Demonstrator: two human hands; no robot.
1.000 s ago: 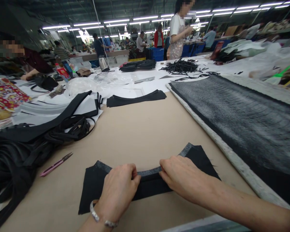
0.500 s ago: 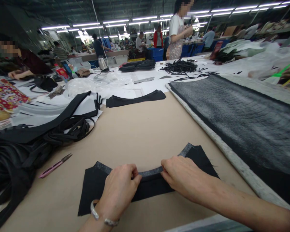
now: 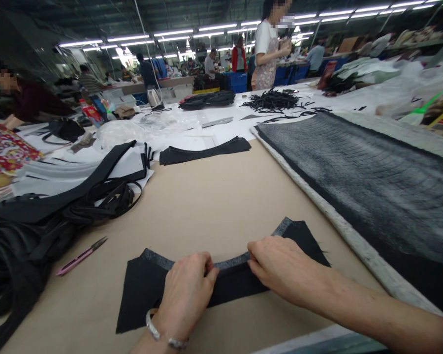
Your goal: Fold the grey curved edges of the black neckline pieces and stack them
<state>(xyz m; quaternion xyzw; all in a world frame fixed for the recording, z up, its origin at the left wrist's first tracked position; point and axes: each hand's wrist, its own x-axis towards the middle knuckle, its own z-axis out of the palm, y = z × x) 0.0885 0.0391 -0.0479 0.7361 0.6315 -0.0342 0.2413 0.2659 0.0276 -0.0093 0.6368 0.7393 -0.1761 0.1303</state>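
Observation:
A black curved fabric piece [image 3: 136, 290] lies on the brown tabletop in front of me. Along its concave upper edge runs a folded-over grey speckled strip [image 3: 232, 261]. My left hand [image 3: 192, 285], with a silver bracelet at the wrist, pinches this folded edge left of the middle. Farther right, my right hand [image 3: 275, 260] grips the same edge with its fingers closed. Between the two hands a short stretch of the fold shows. The fingertips are partly hidden behind the knuckles.
Pink thread snips [image 3: 81, 256] lie at the left, beside a heap of black straps [image 3: 15, 255]. Several similar black pieces [image 3: 206, 151] are stacked ahead. A board with grey-black fabric [image 3: 358, 167] covers the right side. Co-workers stand farther back, one person in an apron [image 3: 268, 49].
My left hand has slid slightly to the right along the folded edge. The right hand keeps its place on the fabric. The view has shifted a little.

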